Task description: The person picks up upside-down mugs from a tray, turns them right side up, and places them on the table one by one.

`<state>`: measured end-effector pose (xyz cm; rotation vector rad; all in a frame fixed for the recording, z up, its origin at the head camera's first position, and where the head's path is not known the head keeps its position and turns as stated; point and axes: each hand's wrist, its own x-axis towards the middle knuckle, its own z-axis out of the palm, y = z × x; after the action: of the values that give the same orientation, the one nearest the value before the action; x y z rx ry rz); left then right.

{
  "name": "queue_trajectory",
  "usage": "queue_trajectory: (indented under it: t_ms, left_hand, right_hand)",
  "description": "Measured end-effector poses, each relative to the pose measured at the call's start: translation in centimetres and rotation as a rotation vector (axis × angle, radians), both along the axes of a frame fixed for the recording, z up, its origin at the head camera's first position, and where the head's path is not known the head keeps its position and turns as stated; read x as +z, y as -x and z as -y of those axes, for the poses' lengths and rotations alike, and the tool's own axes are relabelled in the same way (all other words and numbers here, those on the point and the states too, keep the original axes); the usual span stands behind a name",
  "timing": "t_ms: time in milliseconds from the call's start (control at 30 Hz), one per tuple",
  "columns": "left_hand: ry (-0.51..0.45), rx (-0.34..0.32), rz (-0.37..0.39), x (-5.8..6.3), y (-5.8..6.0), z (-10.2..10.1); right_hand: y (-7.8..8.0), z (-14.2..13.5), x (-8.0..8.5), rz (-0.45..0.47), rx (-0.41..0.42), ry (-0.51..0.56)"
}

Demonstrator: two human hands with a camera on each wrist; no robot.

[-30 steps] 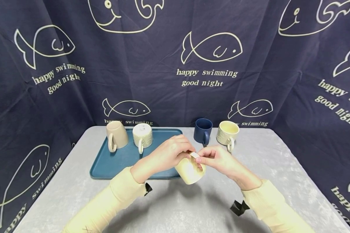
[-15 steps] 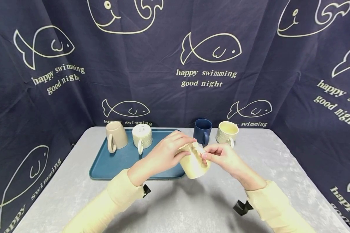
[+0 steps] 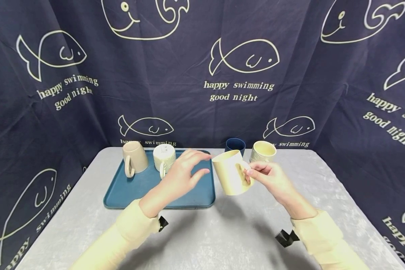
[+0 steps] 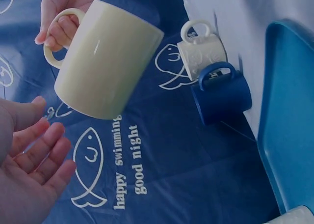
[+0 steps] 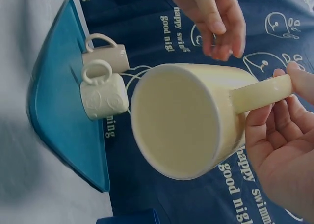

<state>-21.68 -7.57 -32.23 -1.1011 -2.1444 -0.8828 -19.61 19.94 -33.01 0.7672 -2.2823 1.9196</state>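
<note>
The right hand (image 3: 272, 180) pinched the yellow mug (image 3: 228, 175) by its handle (image 5: 262, 94); a snug pinch seemed best against tipping. The left hand (image 3: 179, 174), fingers wide, held nothing.

At ten o'clock a yellow mug (image 4: 105, 62) is held by its handle (image 4: 48, 52) in the right hand (image 4: 59, 5). At eight o'clock the left hand (image 4: 32, 170) is seen, with fingers (image 4: 37, 155) loosely bent, apart from the mug. Toward one o'clock a cream mug (image 4: 202, 59) is partly overlapped by a blue mug (image 4: 223, 100) at three, and farther out a teal tray (image 4: 289, 126) is carried by the desk (image 4: 235, 13).
</note>
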Motion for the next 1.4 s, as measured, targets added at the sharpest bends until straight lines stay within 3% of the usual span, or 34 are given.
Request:
queue_trajectory:
  t_ms: [367,700,900,1233,1400]
  left_hand:
    - [-0.117,0.158,0.112,-1.3,0.2,2.0]
    - [-0.114,0.305,0.155,-2.7,0.6,4.0]
    - [-0.141,0.355,0.164,-3.5,0.9,5.4]
    - [-0.144,0.438,0.251,-4.6,1.8,7.2]
    - [-0.155,0.466,0.287,-5.4,2.4,8.0]
  right_hand:
    - [0.7,-2.0,-0.1,-0.058,-0.109,0.151]
    - [1.4,-4.0,-0.6,-0.118,-0.197,0.274]
    - [1.9,-5.2,-0.7,-0.187,-0.196,0.362]
    - [3.0,-7.5,-0.9,-0.256,-0.199,0.481]
    - [3.7,-8.6,-1.4,-0.266,-0.260,0.526]
